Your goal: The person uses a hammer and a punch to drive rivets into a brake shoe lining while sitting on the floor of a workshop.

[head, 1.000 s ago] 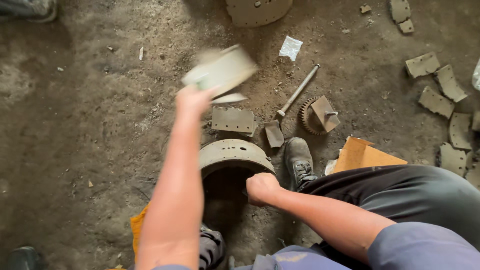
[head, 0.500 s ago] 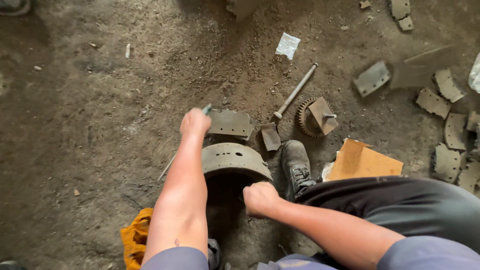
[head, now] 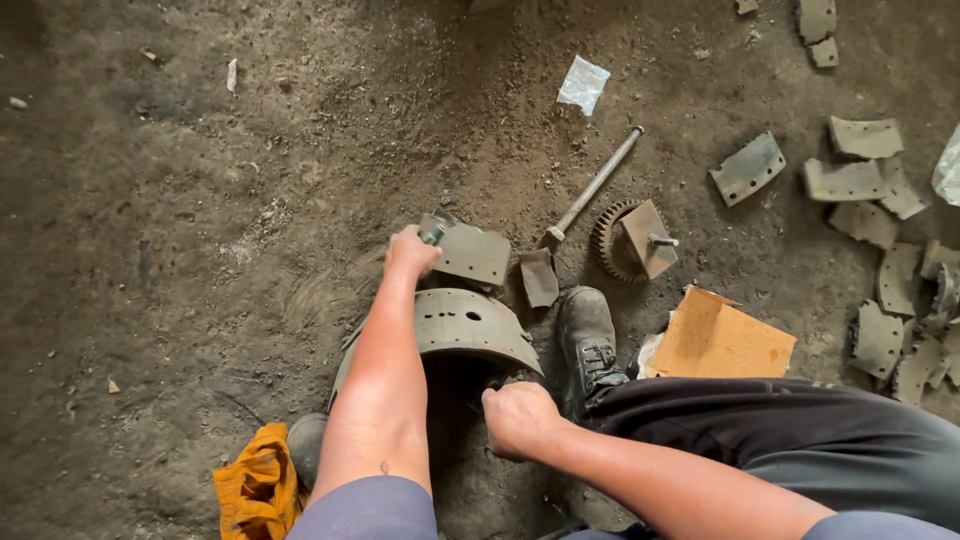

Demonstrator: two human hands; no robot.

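The curved metal brake shoe [head: 465, 325] stands on the dirt floor [head: 200, 250] at lower centre of the frame, the right hand [head: 520, 418] curled in a fist against its near edge. Just above it, the left hand [head: 410, 250] is clenched around a thin tool [head: 434, 234], beside a flat lining piece [head: 475, 252]; a toothed gear [head: 625, 240] and rod [head: 595, 185] lie to the upper right.

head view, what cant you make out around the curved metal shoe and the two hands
- Tool in the left hand: only a greenish tip shows above the fist; its kind is unclear.
- Curved metal shoe: its left end is hidden behind the forearm, its underside in shadow.
- Right hand: the fingers curl under, so its grip is hidden.
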